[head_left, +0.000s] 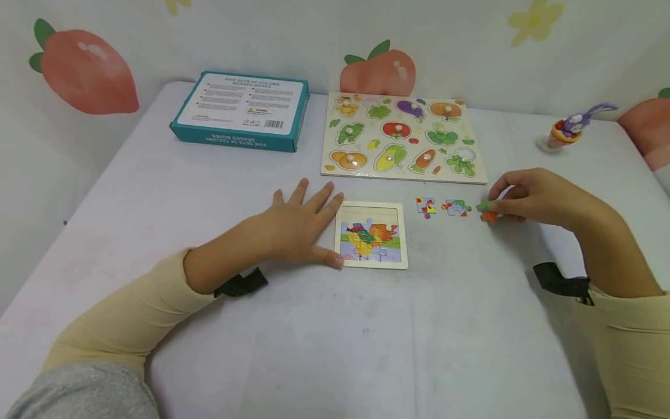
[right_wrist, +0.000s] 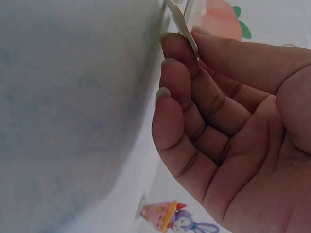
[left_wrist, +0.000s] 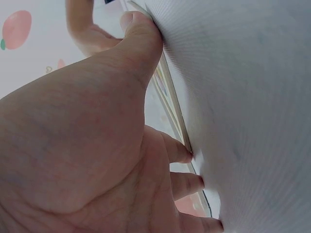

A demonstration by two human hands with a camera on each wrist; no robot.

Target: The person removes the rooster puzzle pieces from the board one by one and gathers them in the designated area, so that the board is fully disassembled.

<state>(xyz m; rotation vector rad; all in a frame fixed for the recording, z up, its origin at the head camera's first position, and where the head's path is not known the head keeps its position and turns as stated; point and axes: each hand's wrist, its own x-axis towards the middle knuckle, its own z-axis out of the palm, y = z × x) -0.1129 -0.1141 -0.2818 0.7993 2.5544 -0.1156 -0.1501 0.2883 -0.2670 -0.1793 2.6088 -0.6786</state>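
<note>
A small wooden puzzle frame (head_left: 376, 263), partly filled with joined pieces of a bird picture, lies at the middle of the table. My left hand (head_left: 295, 227) rests spread beside it, thumb and a fingertip touching its left edge. To the right, my right hand (head_left: 544, 201) pinches a green and orange puzzle piece (head_left: 488, 213) between thumb and fingers. The right wrist view shows that puzzle piece (right_wrist: 183, 28) edge-on, tilted up. Two loose pieces lie left of that hand: one with a red and yellow figure (head_left: 426, 206), the other blue and green (head_left: 457, 208).
Behind the frame lies a wooden vegetable peg board (head_left: 403, 134). A teal box (head_left: 239, 110) stands at the back left. At the back right is a small purple rabbit figure in a cone (head_left: 567, 128). A fruit-printed cloth (head_left: 262, 41) hangs behind the table.
</note>
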